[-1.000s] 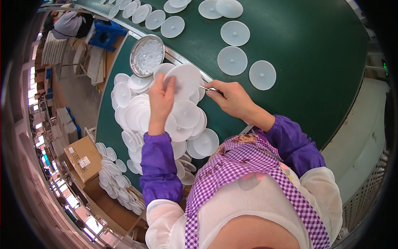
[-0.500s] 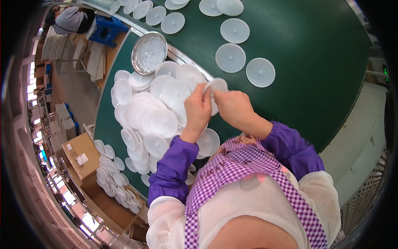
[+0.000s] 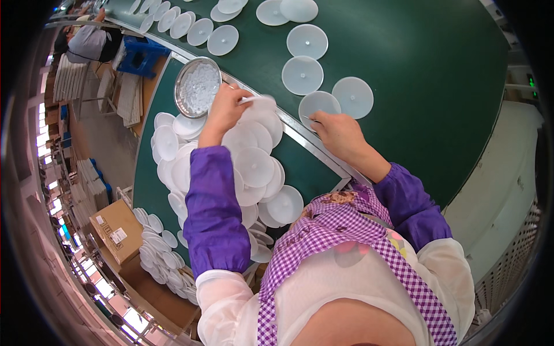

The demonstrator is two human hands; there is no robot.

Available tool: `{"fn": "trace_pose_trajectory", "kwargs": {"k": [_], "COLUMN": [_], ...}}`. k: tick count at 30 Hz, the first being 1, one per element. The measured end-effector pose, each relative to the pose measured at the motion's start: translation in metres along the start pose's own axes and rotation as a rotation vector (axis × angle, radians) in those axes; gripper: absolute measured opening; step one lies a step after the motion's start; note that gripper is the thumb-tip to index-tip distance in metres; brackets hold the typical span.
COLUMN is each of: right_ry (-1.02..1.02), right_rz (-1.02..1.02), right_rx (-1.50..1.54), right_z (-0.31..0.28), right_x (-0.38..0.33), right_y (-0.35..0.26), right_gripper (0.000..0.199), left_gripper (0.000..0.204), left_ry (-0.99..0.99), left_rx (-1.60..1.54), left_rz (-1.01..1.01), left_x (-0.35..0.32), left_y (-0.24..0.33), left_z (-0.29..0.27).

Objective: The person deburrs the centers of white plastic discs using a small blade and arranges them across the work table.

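Observation:
My left hand (image 3: pixel 227 108) is closed in a pinch on the edge of a white round disc (image 3: pixel 261 104), smeared by motion, above a heap of like discs (image 3: pixel 254 167). Beside that hand stands a round metal bowl (image 3: pixel 180 95) of small whitish pieces (image 3: pixel 199 86). Over the metal rail, my right hand (image 3: pixel 345 137) has thumb and fingers together at the near edge of another translucent disc (image 3: pixel 319 105). This disc lies on or just above the green surface (image 3: pixel 415 86), against a neighbouring disc (image 3: pixel 352 97). The discs have a small knob at the centre.
A metal rail (image 3: pixel 311 147) divides the heap's side from the far green surface, where more discs (image 3: pixel 303 75) lie in loose rows. At the lower left are a cardboard box (image 3: pixel 118 230) and more discs (image 3: pixel 167 259). Another person (image 3: pixel 86 43) sits near a blue stool (image 3: pixel 141 55).
My hands, together over the heap before, have parted. The left moved up and left toward the bowl with a disc; the right brought a disc across the rail beside the others.

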State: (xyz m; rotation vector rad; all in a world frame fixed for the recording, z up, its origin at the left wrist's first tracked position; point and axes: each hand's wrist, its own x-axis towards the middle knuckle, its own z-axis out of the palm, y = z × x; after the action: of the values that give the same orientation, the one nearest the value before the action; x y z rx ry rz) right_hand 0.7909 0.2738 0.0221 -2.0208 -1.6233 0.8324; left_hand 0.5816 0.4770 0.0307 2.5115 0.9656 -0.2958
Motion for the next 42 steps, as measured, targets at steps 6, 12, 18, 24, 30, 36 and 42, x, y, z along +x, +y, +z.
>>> {"fn": "trace_pose_trajectory", "kwargs": {"k": [6, 12, 18, 24, 30, 36, 42], "right_ry": [0.017, -0.100, -0.066, -0.032, -0.080, -0.179, 0.022], "right_rz": [-0.079, -0.085, -0.106, -0.087, -0.061, 0.022, 0.068], "right_rx": [0.454, 0.567, 0.523, 0.337, -0.015, -0.163, -0.088], "right_z": [-0.005, -0.001, 0.000, -0.001, 0.013, 0.017, -0.009], "right_x": [0.016, 0.021, 0.016, 0.012, -0.005, -0.004, 0.005], "right_y": [-0.036, -0.055, -0.059, -0.056, -0.043, 0.009, 0.021], "right_gripper": [0.022, 0.022, 0.021, 0.018, 0.014, 0.018, 0.023], "left_gripper": [0.015, 0.019, 0.018, 0.016, 0.012, 0.023, 0.043], "left_ry": [0.352, 0.448, 0.460, 0.496, 0.518, 0.261, 0.180], "left_rx": [-0.814, -1.063, -1.013, -0.841, -0.651, -0.824, 0.319], "left_rz": [-0.257, -0.189, -0.216, -0.222, -0.182, 0.049, 0.044], "left_x": [-0.039, -0.057, -0.066, -0.067, -0.055, -0.045, -0.045], "left_y": [0.047, 0.062, 0.065, 0.088, 0.121, 0.098, -0.015], "left_z": [-0.012, 0.005, 0.005, 0.021, 0.058, 0.064, 0.048]}}
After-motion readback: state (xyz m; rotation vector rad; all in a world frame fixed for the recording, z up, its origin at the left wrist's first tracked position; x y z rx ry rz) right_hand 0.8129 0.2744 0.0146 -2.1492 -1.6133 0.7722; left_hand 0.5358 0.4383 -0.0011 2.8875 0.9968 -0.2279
